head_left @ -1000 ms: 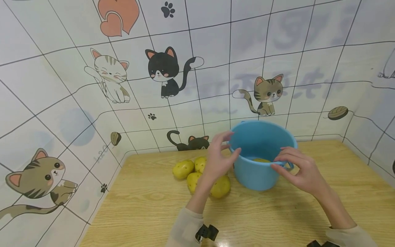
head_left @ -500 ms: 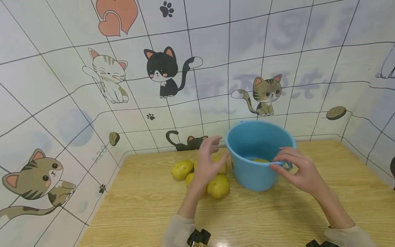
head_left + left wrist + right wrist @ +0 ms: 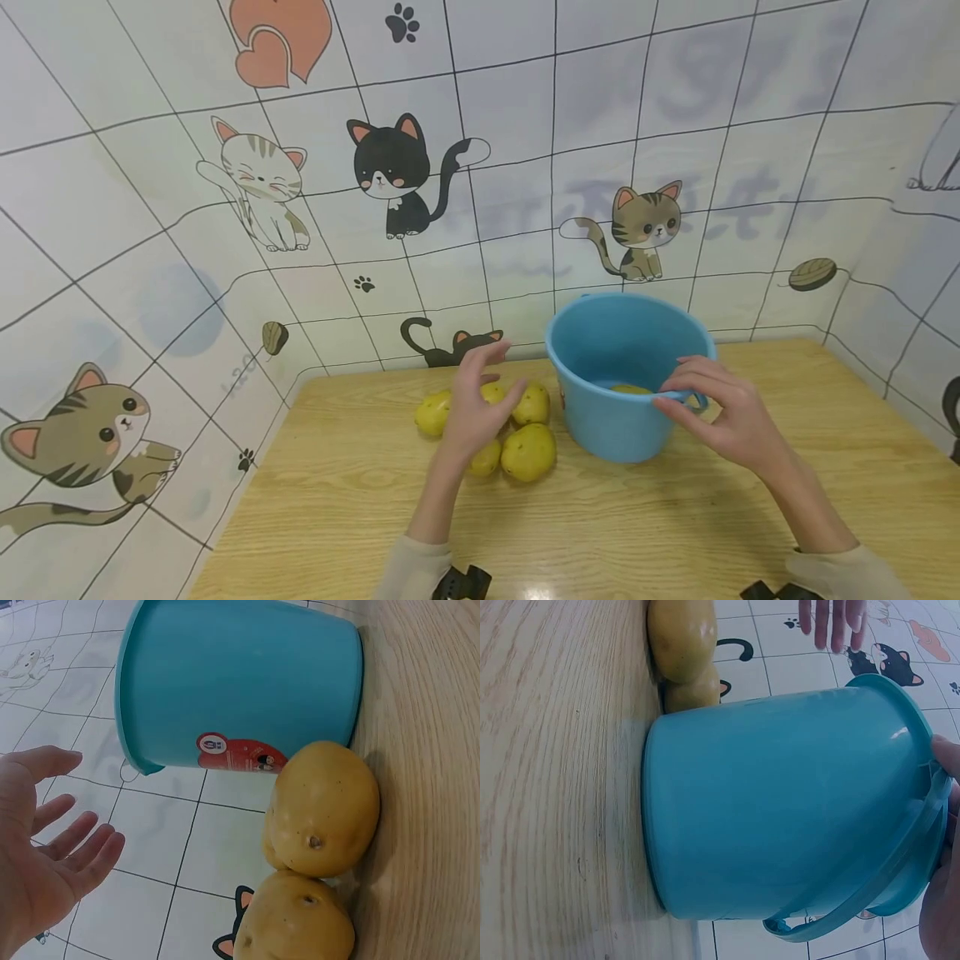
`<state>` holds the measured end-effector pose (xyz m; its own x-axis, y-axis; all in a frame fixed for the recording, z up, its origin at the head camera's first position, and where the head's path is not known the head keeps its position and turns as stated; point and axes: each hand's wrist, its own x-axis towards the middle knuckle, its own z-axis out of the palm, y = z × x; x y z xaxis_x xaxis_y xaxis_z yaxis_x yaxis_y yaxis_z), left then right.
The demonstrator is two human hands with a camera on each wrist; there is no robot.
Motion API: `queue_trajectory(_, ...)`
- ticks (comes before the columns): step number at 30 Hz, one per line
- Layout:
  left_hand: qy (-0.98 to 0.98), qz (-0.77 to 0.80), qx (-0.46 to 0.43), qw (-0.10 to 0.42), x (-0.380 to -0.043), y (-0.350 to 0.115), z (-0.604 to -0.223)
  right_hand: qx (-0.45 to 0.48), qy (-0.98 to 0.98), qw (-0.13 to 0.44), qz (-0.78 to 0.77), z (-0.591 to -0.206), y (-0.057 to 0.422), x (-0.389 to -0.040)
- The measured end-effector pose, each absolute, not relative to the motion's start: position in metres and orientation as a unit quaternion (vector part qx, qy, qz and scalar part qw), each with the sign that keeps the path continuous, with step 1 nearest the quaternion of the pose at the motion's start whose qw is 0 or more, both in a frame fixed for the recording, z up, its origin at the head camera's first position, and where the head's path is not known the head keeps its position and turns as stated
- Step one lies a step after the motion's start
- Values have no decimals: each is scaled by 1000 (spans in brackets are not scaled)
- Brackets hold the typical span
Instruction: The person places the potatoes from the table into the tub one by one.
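A blue plastic bucket (image 3: pixel 617 432) stands upright on the wooden table, a yellow potato (image 3: pixel 630 388) partly visible at its bottom. My right hand (image 3: pixel 731 414) pinches the near right part of its rim, beside the handle (image 3: pixel 870 896). To the left of the bucket lies a cluster of several potatoes (image 3: pixel 529 452). Above this cluster hovers my left hand (image 3: pixel 472 414), fingers spread and loosely bent, with nothing in them; it covers part of the potatoes in the head view. The left wrist view has two of the potatoes (image 3: pixel 322 810) close to the bucket's side.
Wallpaper (image 3: pixel 517 233) with drawn cats covers the walls behind and at both sides of the table (image 3: pixel 337 492). The table's back edge meets the wall just behind the bucket and potatoes.
My left hand has moved left, from the bucket's rim to above the potatoes. My right hand stays on the rim, and the bucket stands where it was.
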<state>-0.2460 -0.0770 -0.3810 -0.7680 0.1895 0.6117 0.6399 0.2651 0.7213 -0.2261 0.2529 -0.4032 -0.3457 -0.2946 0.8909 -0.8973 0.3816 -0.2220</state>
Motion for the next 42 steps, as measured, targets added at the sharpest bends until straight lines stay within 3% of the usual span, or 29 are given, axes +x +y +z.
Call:
queue_trajectory(27,-779,-543,-196,245,-256,-133,-409,420,-717,405,381,-399,249,-224)
queue_trajectory(42,-803,-527,-146,236,-270,-162,-430,415,-720,404,382,-400,249,-225)
